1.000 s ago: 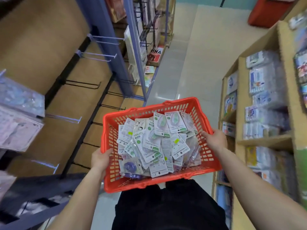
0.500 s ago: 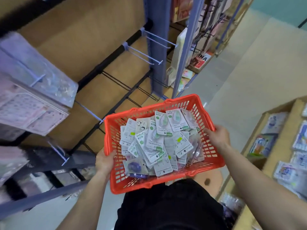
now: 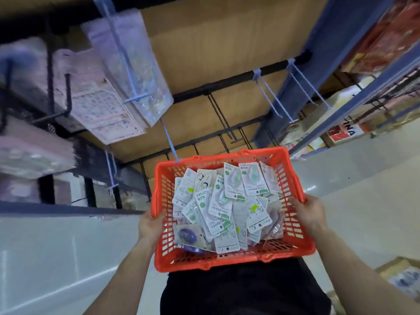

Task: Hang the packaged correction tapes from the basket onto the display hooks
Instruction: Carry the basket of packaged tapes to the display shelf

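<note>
You hold the basket (image 3: pixel 293 226) in front of your waist. Your left hand (image 3: pixel 151 226) grips its left wall, and your right hand (image 3: pixel 310 211) is curled over its right rim. The tapes (image 3: pixel 223 205) lie in a loose heap inside it, mostly white cards with green print, and one purple one sits at the near left corner.

Ahead of you stands a brown panel (image 3: pixel 216 42) crossed by black rails (image 3: pixel 227 84). Two pale blue hooks (image 3: pixel 268 96) stick out bare from the upper rail, just left of a blue post (image 3: pixel 302 71). Thin black hooks (image 3: pixel 221 117) hang from the rails below them. Another pale hook (image 3: pixel 169 139) reaches down until its tip meets the basket's far left corner in the view; you cannot tell whether it touches.

To the left, clear packs (image 3: pixel 136 71) and sticker sheets (image 3: pixel 102 108) hang in blurred stacks above a grey ledge (image 3: pixel 56 210). Right of the post, a shelf (image 3: pixel 386 35) holds reddish goods, with a red-and-white box (image 3: pixel 345 133) low beside it. The floor (image 3: pixel 363 189) is pale and glossy, and a cardboard box (image 3: pixel 400 276) sits at its near right edge.
</note>
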`<control>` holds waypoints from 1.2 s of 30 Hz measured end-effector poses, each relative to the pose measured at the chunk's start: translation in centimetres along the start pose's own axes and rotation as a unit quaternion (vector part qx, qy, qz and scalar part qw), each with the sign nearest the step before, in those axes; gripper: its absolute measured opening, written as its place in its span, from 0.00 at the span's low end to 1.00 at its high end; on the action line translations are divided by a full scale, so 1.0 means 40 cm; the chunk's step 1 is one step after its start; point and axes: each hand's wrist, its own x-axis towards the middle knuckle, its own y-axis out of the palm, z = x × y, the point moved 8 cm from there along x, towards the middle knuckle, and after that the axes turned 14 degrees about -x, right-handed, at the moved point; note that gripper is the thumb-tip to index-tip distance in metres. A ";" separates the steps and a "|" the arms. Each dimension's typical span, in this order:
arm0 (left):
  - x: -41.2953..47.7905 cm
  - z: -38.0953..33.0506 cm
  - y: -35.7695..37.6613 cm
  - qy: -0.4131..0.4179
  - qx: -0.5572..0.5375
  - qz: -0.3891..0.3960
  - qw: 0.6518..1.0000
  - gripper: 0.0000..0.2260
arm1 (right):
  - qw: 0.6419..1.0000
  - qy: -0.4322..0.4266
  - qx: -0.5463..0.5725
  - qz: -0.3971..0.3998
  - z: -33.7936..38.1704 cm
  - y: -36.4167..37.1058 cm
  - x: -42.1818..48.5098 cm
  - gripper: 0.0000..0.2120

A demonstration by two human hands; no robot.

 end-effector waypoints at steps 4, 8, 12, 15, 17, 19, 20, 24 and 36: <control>-0.051 0.070 0.026 0.001 -0.038 -0.040 0.998 0.01 | 0.999 -0.040 -0.010 0.029 0.051 -0.018 0.076 0.07; -0.123 0.129 0.076 -0.001 -0.079 -0.104 0.991 0.02 | 0.994 -0.091 -0.028 0.060 0.069 -0.030 0.186 0.06; -0.263 0.211 0.102 -0.004 -0.128 -0.190 0.973 0.02 | 0.981 -0.155 -0.067 0.096 0.099 -0.015 0.266 0.08; -0.315 0.278 0.122 -0.016 -0.150 -0.208 0.966 0.04 | 0.976 -0.170 -0.070 0.118 0.069 0.003 0.279 0.06; -0.318 0.319 0.130 -0.022 -0.155 -0.216 0.964 0.04 | 0.976 -0.166 -0.066 0.124 0.039 0.025 0.293 0.04; -0.299 0.365 0.134 -0.032 -0.147 -0.215 0.965 0.04 | 0.977 -0.158 -0.070 0.124 0.003 0.061 0.308 0.04; -0.283 0.391 0.136 -0.037 -0.144 -0.210 0.966 0.04 | 0.978 -0.153 -0.074 0.123 -0.016 0.083 0.312 0.05; -0.195 0.491 0.134 -0.051 -0.128 -0.192 0.972 0.02 | 0.983 -0.124 -0.083 0.111 -0.100 0.190 0.334 0.09; 0.280 0.935 0.214 -0.054 -0.104 -0.178 0.977 0.02 | 0.986 -0.106 -0.091 0.092 -0.326 0.742 0.577 0.09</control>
